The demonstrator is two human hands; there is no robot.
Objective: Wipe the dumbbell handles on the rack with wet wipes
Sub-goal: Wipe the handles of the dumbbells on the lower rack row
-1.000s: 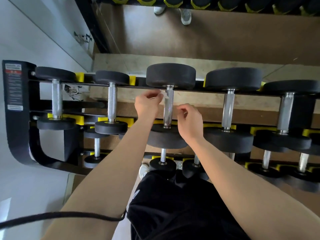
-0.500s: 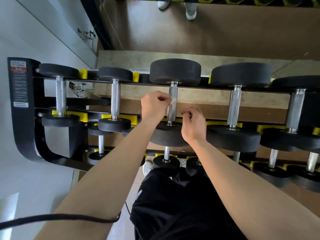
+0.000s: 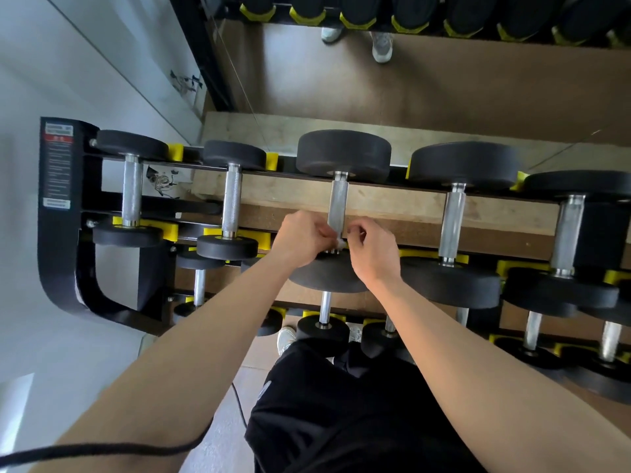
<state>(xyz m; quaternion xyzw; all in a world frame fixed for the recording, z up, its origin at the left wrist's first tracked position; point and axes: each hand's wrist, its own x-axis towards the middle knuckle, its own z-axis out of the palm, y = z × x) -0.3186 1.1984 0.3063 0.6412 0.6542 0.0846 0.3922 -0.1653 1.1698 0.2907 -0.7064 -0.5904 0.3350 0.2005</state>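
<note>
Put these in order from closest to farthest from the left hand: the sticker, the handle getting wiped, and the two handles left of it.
1. Wiped handle: right beside the left hand.
2. Next handle: one spot left.
3. End handle: two spots left.
4. Sticker: on the rack's left end.

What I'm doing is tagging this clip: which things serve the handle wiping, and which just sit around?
In the job: left hand and right hand, pinching the wet wipe at the dumbbell handle; rack.
Just about: black cable; warning label; white shoe.
</note>
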